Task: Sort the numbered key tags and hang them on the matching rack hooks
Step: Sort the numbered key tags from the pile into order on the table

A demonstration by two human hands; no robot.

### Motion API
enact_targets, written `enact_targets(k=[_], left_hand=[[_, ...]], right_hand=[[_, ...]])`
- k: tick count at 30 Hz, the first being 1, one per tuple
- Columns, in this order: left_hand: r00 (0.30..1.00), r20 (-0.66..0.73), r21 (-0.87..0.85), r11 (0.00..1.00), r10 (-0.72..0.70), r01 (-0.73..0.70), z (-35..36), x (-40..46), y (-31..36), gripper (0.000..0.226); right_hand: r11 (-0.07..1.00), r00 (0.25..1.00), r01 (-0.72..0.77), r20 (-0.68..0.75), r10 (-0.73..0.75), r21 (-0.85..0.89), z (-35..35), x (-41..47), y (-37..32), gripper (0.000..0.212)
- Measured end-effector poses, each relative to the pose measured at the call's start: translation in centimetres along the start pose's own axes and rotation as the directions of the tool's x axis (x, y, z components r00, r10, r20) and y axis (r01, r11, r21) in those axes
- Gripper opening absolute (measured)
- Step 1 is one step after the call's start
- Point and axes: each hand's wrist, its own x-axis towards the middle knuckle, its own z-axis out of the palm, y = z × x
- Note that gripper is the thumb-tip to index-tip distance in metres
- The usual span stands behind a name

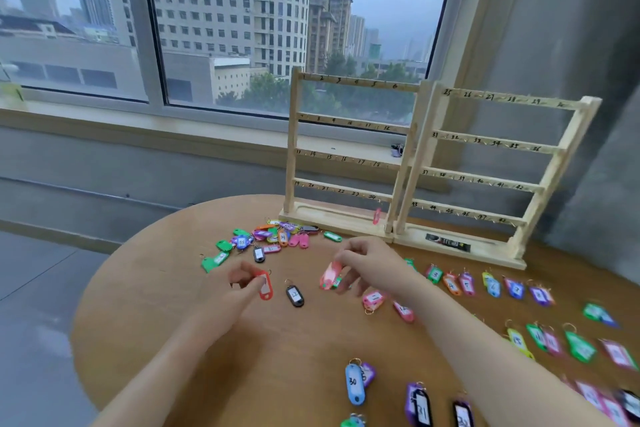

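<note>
- The round wooden table (pixel 145 305) carried everything; its flat, hard top probably let small plastic pieces slide easily
- Two wooden racks (pixel 349 149) stood at the table's far edge, side by side, with numbered bars of small hooks; nearly all hooks were bare, one pink tag (pixel 376 216) hanging low on the left rack
- The unsorted pile of tags (pixel 273 236) lay just before the racks, and sorted rows (pixel 485 284) ran to the right
- The right hand (pixel 367 267) pinched a pink tag (pixel 329 276) lifted off the table
- The left hand (pixel 242 282) pinched an orange tag (pixel 266 286) lying on the wood
- Each tag looked light, stiff and smooth; pinching the flat body seemed best, leaving the metal ring free for the hook
</note>
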Motion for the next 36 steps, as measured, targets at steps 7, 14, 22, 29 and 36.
enact_targets(k=[7, 14, 22, 29, 36], left_hand=[[0.976, 0.2, -0.129, 0.99, 0.087, -0.061, 4.1, -2.1, 4.5, 0.011], [0.936, 0.342, -0.159, 0.987, 0.081, -0.027, 8.1, -3.3, 5.0, 0.026], [0.879, 0.469, -0.062, 0.996, 0.081, -0.059, 11.0, -3.0, 5.0, 0.034], [0.868, 0.486, 0.025, 0.991, 0.103, -0.132, 12.3, -3.3, 4.2, 0.025], [0.853, 0.516, 0.061, 0.99, 0.081, -0.13, 12.1, -3.2, 3.6, 0.022]], right_hand=[[0.991, 0.998, -0.001, -0.069, 0.01, 0.134, -4.1, -4.7, 0.5, 0.018], [0.988, 0.973, -0.092, -0.201, 0.115, 0.12, -5.8, -8.3, 3.8, 0.009], [0.958, 0.924, -0.275, -0.296, 0.24, -0.084, -5.4, -10.9, 7.6, 0.026], [0.938, 0.957, -0.263, -0.186, 0.223, -0.226, -5.2, -11.0, 8.2, 0.013], [0.915, 0.966, -0.257, -0.06, 0.251, -0.311, -5.9, -9.1, 7.5, 0.006]])
